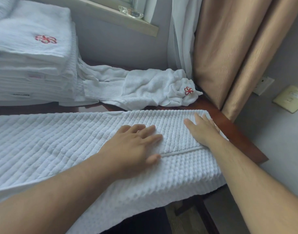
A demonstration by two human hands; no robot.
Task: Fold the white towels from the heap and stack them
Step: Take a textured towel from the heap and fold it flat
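Across the front of the dark wooden counter [237, 138], a white waffle-weave towel [60, 141] was laid out lengthwise, with its near side draped over the counter's front edge. At the right end a layer was doubled over, and its corded hem [180, 152] ran between the two hands. The left hand [133, 144] was pressed flat on the towel at the hem's inner end, fingers straight and spread, with nothing gripped. The right hand [202, 130] was likewise laid palm down, fingers extended toward the towel's far right corner and close to the counter's edge; nothing was held by it either.

Behind the towel, a small heap [144, 86] of crumpled white cloth with a red emblem was bunched against the curtain [229, 48]. At the far left, a tall stack [31, 65] of folded towels was topped by the same red emblem.

The step in hand was judged to be the flattening of a fresh fold. For this to be done well, pressure would best be kept light and even, and strokes drawn outward from the middle so that trapped air and ridges are pushed to the edges rather than creased in. The hem should be squared against the long edge beneath it, and the right-hand corners matched, before another fold is made. The overhanging side should be watched, since its weight could drag the layers askew. The finished width should be matched to that of the stack, so that the pile is not tilted.
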